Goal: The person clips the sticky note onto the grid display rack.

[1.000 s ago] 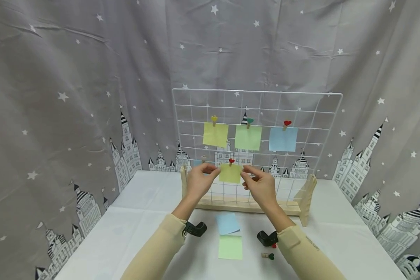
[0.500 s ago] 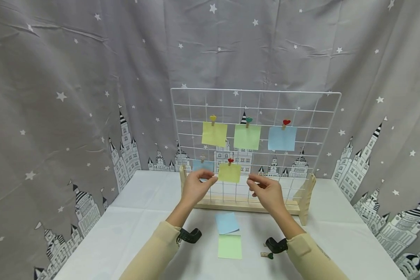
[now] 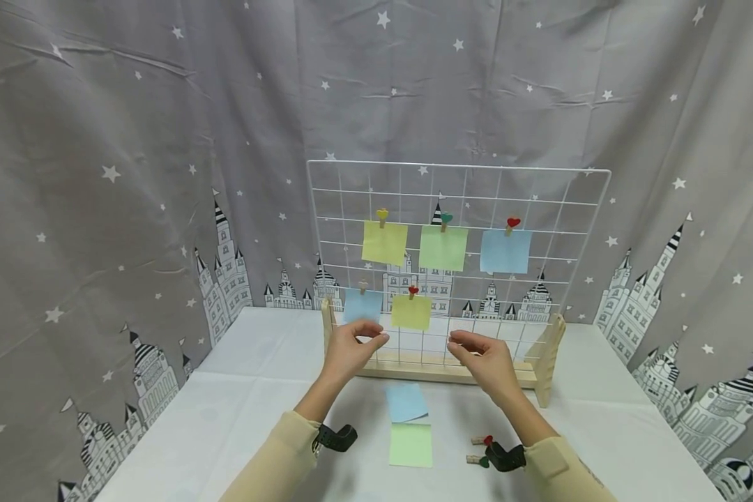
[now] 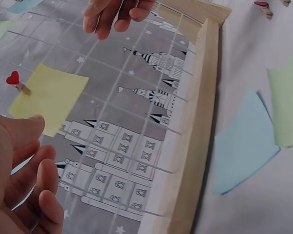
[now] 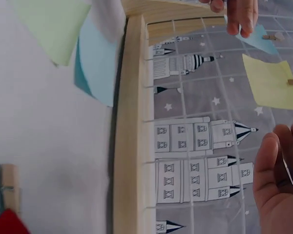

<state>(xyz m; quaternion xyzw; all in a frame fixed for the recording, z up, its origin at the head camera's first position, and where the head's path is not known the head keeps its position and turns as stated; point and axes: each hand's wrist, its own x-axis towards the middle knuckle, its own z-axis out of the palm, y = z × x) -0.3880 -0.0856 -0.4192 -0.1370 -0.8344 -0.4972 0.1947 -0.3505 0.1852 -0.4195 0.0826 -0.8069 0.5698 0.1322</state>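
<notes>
A yellow sticky note (image 3: 411, 312) hangs in the lower row of a white wire grid (image 3: 461, 165), under a clothespin with a red heart (image 3: 413, 290). To its lower left is my left hand (image 3: 350, 348), fingers loosely bent, holding nothing. My right hand (image 3: 486, 359) stands off to the note's lower right, also loosely bent and holding nothing. Behind the left fingertips, a blue note (image 3: 362, 305) hangs from a pale-hearted clothespin (image 3: 363, 285). In the left wrist view the thumb overlaps the yellow note's corner; the head view shows the hand apart from it.
Above hang a yellow note (image 3: 385, 243), a green note (image 3: 443, 248) and a blue note (image 3: 505, 252). The grid stands in a wooden base (image 3: 445, 374). On the white table lie blue notes (image 3: 406, 401), green notes (image 3: 411, 445) and clothespins with red (image 3: 482, 440) and green hearts (image 3: 477, 460).
Both hands have let go of the yellow note's edges and drawn apart, lower and nearer. The note stays hanging from its clothespin. The lower blue note has come into fuller view.
</notes>
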